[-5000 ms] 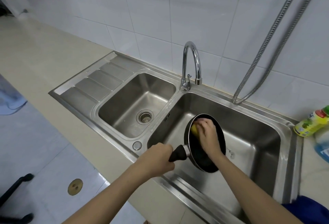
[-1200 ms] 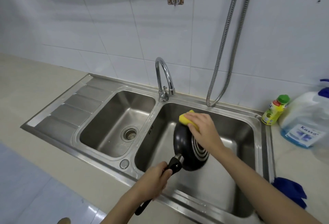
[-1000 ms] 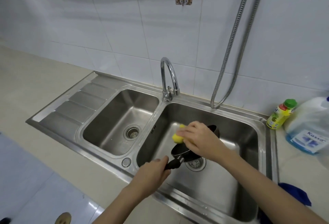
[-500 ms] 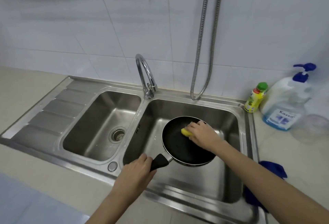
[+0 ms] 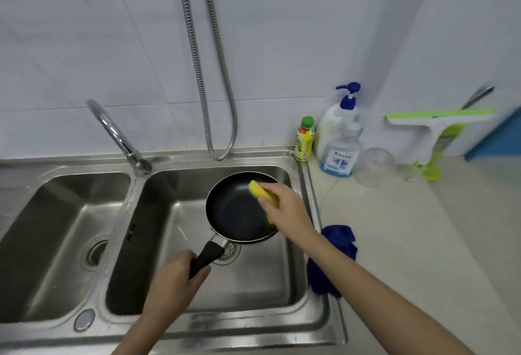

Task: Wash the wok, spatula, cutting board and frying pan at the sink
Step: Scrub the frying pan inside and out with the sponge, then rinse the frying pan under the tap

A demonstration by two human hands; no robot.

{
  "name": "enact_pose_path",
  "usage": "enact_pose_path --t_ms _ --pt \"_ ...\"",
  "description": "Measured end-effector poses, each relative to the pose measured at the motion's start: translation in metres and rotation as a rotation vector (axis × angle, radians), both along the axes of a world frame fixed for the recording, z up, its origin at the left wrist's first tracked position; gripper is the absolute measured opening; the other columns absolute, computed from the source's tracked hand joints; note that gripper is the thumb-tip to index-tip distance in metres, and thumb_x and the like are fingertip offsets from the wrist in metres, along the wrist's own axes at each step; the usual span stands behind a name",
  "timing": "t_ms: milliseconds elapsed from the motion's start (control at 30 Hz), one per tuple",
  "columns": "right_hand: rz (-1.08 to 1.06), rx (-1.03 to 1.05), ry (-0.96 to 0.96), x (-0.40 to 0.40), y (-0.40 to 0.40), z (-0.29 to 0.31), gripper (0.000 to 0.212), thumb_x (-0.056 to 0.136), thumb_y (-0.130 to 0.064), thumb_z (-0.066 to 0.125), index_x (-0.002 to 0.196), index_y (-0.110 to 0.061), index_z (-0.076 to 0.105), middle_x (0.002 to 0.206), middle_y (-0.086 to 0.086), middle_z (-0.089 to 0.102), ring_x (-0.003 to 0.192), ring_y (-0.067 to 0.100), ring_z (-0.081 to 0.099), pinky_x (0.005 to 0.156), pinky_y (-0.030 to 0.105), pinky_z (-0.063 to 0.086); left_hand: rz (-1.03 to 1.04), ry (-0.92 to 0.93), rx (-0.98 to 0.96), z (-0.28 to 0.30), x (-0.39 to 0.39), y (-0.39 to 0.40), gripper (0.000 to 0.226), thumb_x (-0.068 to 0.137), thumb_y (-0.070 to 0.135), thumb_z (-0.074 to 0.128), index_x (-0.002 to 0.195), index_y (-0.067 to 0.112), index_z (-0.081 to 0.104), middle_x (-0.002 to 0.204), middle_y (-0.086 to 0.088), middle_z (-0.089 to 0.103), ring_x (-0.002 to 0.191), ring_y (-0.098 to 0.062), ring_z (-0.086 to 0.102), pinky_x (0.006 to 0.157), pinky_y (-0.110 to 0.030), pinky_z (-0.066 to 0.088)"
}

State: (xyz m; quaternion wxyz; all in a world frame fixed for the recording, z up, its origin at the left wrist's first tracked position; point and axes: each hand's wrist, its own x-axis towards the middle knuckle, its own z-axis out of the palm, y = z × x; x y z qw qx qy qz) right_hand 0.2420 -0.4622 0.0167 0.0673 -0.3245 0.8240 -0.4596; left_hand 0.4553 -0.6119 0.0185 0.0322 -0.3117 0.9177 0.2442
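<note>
Head view: left hand (image 5: pixel 172 284) grips the black handle of the frying pan (image 5: pixel 235 215), held face-up over the right basin of the sink (image 5: pixel 197 323); right hand (image 5: pixel 284 208) pinches a yellow sponge (image 5: pixel 260 191) against the pan's far right rim. Counter, back edge beside the sink: yellow bottle (image 5: pixel 305 140), pump bottle (image 5: pixel 339 140); blue cloth (image 5: pixel 335 244) at the sink's right edge.

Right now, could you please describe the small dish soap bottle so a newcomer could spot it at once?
Start at the steel sink and go to its far right corner, where bottles stand on the counter against the tiled wall. The small bottle is nearest the sink, left of the tall pump bottle. It alone is yellow with a green cap.
</note>
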Motion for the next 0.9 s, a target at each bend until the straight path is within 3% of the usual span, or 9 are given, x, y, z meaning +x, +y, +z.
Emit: enact_pose_path --t_ms 100,200,367,500,667,767,900 --pt "-0.25 -0.03 0.011 -0.04 0.026 0.0 0.031 0.089 -0.024 0.061 0.119 -0.017 0.065 0.108 -0.001 0.066 0.096 0.012 0.058 0.083 0.023 0.043 0.05 -0.059 0.071 -0.006 -0.002 0.001 0.028 0.086 0.036 0.068 0.077 0.017 0.05 0.067 0.001 0.058 0.061 -0.012 0.054 0.051 -0.022 0.034" --pt "-0.391 0.161 0.022 -0.076 0.059 -0.031 0.03 0.088 -0.021 0.061 0.117 -0.015 0.065 0.108 0.007 0.066 0.097 0.026 0.06 0.083 0.034 0.047 0.12 -0.103 0.119 -0.008 0.003 -0.001 0.028 0.084 0.034 0.071 0.075 0.015 0.052 0.064 -0.002 0.06 0.059 -0.014 0.058 0.05 -0.025 0.037" --pt "-0.44 0.515 0.011 -0.091 0.094 -0.076 0.033 0.086 -0.021 0.061 0.119 -0.014 0.063 0.122 0.011 0.059 0.108 0.036 0.052 0.089 0.043 0.042 0.307 -0.103 0.333 -0.007 0.021 -0.009 0.028 0.085 0.027 0.071 0.079 0.006 0.053 0.056 -0.01 0.064 0.038 -0.02 0.057 0.041 -0.03 0.043" --pt "-0.499 0.503 0.19 -0.084 0.08 -0.078 0.036 0.079 -0.025 0.066 0.113 -0.014 0.066 0.122 0.012 0.058 0.12 0.034 0.045 0.1 0.045 0.03 0.436 -0.059 0.385 -0.007 0.043 -0.028 0.034 0.085 0.022 0.072 0.073 0.005 0.045 0.055 -0.007 0.048 0.034 -0.017 0.043 0.034 -0.025 0.036" --pt "-0.184 0.197 0.437 -0.066 0.002 -0.046 0.034 0.08 -0.033 0.046 0.099 -0.014 0.067 0.106 0.006 0.062 0.1 0.028 0.052 0.09 0.039 0.036 0.507 -0.03 0.272 -0.007 0.072 -0.045 0.033 0.082 0.036 0.071 0.071 0.018 0.045 0.059 0.002 0.052 0.053 -0.019 0.053 0.052 -0.037 0.047" --pt "0.086 0.052 0.345 -0.046 -0.071 -0.025 0.019 0.085 -0.023 0.051 0.096 -0.015 0.065 0.097 0.002 0.062 0.095 0.02 0.052 0.085 0.029 0.035 0.6 0.045 0.273 -0.002 0.079 -0.047 0.038 0.082 0.044 0.068 0.069 0.013 0.05 0.055 0.001 0.052 0.047 -0.019 0.052 0.052 -0.042 0.049" --pt "0.334 0.086 0.248 -0.032 -0.178 -0.008 0.014 0.088 -0.014 0.06 0.101 -0.015 0.066 0.104 0.003 0.06 0.101 0.017 0.053 0.089 0.025 0.038 0.628 0.08 0.251 0.004 0.083 -0.047 0.044 0.085 0.045 0.065 0.065 0.007 0.053 0.047 0.002 0.05 0.04 -0.016 0.051 0.047 -0.036 0.044"
